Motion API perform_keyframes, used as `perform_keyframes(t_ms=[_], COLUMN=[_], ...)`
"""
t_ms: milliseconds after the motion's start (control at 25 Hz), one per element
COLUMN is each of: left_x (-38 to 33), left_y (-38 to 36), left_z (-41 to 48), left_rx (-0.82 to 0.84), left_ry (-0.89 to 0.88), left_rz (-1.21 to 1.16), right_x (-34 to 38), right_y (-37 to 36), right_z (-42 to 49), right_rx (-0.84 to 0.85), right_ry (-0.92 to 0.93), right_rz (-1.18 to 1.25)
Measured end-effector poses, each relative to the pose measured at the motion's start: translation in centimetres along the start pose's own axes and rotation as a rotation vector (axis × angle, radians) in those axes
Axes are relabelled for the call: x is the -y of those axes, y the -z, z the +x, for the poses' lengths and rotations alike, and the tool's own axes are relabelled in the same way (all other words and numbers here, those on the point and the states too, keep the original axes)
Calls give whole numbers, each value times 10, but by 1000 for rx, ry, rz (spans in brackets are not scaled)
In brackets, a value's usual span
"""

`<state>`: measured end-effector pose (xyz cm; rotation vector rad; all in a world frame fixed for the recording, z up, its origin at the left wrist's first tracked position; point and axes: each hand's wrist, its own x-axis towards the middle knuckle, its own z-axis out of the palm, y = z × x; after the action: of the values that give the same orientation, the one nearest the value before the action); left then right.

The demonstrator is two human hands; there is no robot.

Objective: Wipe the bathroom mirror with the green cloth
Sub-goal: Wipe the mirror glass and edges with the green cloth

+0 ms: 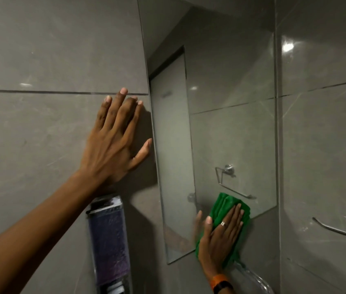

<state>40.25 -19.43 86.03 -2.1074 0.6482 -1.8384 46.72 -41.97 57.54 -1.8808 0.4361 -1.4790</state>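
Observation:
The tall frameless mirror (210,102) hangs on the grey tiled wall and reflects a door and a towel ring. My right hand (221,236), with a ring and an orange wristband, presses flat on the folded green cloth (227,205) against the mirror's lower right corner. The cloth spreads under the palm and shows above and beside the fingers. My left hand (114,143) rests flat on the wall tile just left of the mirror's edge, fingers spread, holding nothing.
A wall-mounted dispenser with purple contents (108,240) sits below my left forearm. A chrome rail (342,230) is fixed to the right-hand wall. A clear hose (257,279) curves below the cloth.

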Motion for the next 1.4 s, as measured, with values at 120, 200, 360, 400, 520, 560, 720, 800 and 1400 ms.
perform_keyframes(t_ms=[120,200,360,400,520,560,720,800,1400], left_x=[-1,-1,-1,0,0,0,-1,-1,-2], left_y=[0,0,-2,-3,-5,-5,-4,-1,-1], left_z=[1,1,1,1,0,0,0,0,1], left_rx=[-17,-19,-22,-22,-18,-18,-3,7,-12], left_ry=[0,6,5,4,-2,-1,13,24,31], left_rz=[-1,2,8,12,24,25,22,21,60], right_x=[25,45,83,89,109,117,146,134,146], right_y=[1,1,2,4,13,16,21,23,12], right_z=[-29,-44,-52,-51,-44,-41,-26,-20,22], right_rx=[-9,-16,-42,-39,-14,-8,95,170,-70], right_ry=[81,77,-24,-47,-86,-80,23,1,99], right_rz=[80,124,164,171,229,249,360,530,268])
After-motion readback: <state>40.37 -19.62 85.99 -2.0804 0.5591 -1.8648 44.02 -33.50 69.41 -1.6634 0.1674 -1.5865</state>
